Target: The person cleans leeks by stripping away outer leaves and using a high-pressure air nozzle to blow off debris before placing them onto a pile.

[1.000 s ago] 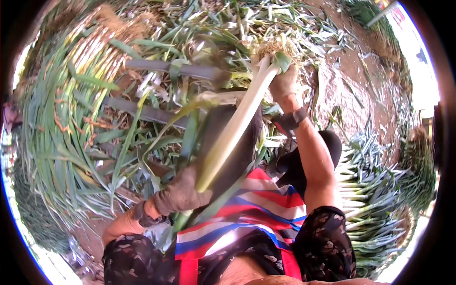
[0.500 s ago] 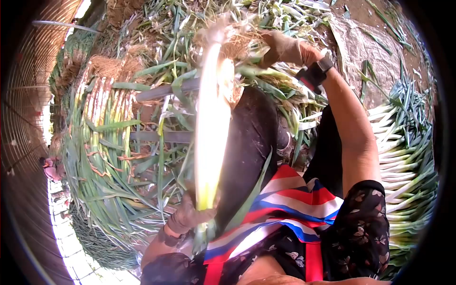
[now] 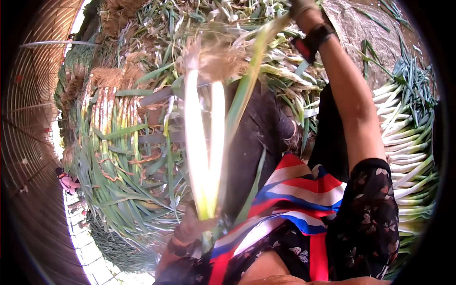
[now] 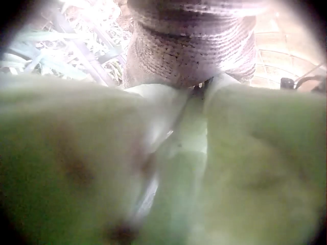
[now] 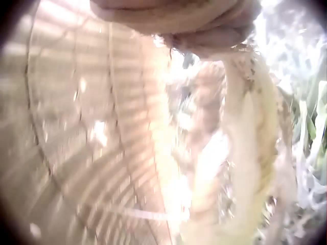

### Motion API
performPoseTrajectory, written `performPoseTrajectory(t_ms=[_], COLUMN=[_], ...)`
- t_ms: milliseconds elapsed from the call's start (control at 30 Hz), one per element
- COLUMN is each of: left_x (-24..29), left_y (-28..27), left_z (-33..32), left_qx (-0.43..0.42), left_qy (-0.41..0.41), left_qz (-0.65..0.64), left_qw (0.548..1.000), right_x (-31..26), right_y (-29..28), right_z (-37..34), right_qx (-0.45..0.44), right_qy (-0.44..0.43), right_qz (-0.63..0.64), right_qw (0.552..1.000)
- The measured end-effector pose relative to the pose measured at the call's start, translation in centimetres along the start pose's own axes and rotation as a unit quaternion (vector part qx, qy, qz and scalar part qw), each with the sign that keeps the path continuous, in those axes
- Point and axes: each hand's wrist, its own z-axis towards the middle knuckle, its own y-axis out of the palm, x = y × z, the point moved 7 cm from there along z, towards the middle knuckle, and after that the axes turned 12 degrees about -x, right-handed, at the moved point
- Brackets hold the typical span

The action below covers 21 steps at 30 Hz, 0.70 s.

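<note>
My gloved left hand grips two leeks near their green ends, and their white shafts stand up with the roots at the top, blurred. In the left wrist view the gloved fingers curl round green leaves that fill the lower part. At the top of the head view, my gloved right hand holds the end of a yellow-green leaf stretched beside the shafts. The right wrist view has its fingers closed on this pale leaf.
Untrimmed leeks with roots lie in a heap at the left. White-stemmed leeks are stacked at the right. Leaf scraps cover the ground ahead, beside a pale sheet. Another person is at the far left.
The right hand has moved from the root end up and away, and now pulls a leaf out from the leeks. The two shafts have spread apart, while the left hand keeps its grip.
</note>
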Motion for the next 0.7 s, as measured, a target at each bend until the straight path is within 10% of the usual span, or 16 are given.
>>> performPoseTrajectory(t_ms=[33, 67, 167, 200, 267, 367, 433, 567, 700], left_x=[-2.6, -2.9, -2.2, -0.1, 2.6, 2.5, 2.5, 4.9, 7.6], left_y=[-0.7, -0.8, -0.7, 0.0, 0.7, 0.5, 0.7, 4.5, 10.4], left_z=[-0.4, -0.7, -1.2, -0.6, 0.3, 0.3, 0.1, 2.5, 5.8], left_qx=[-0.014, -0.010, 0.007, -0.020, -0.046, -0.032, -0.002, -0.138, -0.319], left_qy=[-0.048, -0.051, -0.038, -0.003, 0.024, 0.012, 0.007, -0.052, -0.034], left_qz=[-0.046, 0.002, 0.145, -0.003, -0.165, -0.188, -0.109, 0.067, 0.125], left_qw=[0.998, 0.999, 0.989, 1.000, 0.985, 0.982, 0.994, 0.987, 0.939], right_x=[-9.6, -11.5, -2.7, -1.4, -3.1, -12.2, -15.3, -18.1, -18.6], right_y=[-0.2, 1.2, 2.6, 3.6, 7.0, 13.5, 17.9, 23.9, 20.8], right_z=[-5.5, -9.8, -2.9, -1.6, -4.6, -11.2, -17.4, -31.9, -37.4], right_qx=[0.116, 0.174, -0.030, -0.092, -0.106, -0.115, -0.109, -0.277, -0.187], right_qy=[0.161, 0.176, 0.196, 0.191, 0.158, -0.062, -0.339, -0.533, -0.455], right_qz=[-0.294, 0.034, -0.371, -0.547, -0.577, -0.520, -0.578, -0.422, -0.594], right_qw=[0.935, 0.968, 0.907, 0.810, 0.794, 0.844, 0.734, 0.678, 0.636])
